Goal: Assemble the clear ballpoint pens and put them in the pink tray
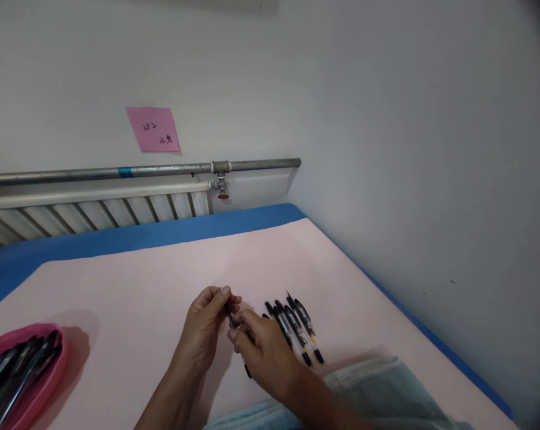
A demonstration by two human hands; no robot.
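A black-and-clear pen (231,316) is held between my two hands above the pink table surface. My left hand (202,325) pinches its dark upper end between thumb and fingers. Lower down, my right hand (267,352) is closed around the barrel, hiding most of it. A black pen end (247,371) shows below the right fingers; whether it belongs to the same pen I cannot tell. Just right of my right hand lie several pens (292,325) side by side, some with clear barrels and black ends. Loose black caps (303,313) appear to lie among them.
At the lower left stands a pink basket (60,364) full of black pens (17,370). Pink paper (131,298) covers the blue-edged table (171,233). A wall (431,179) closes the right side. Behind the table are a radiator (91,215) and a metal pipe (171,169).
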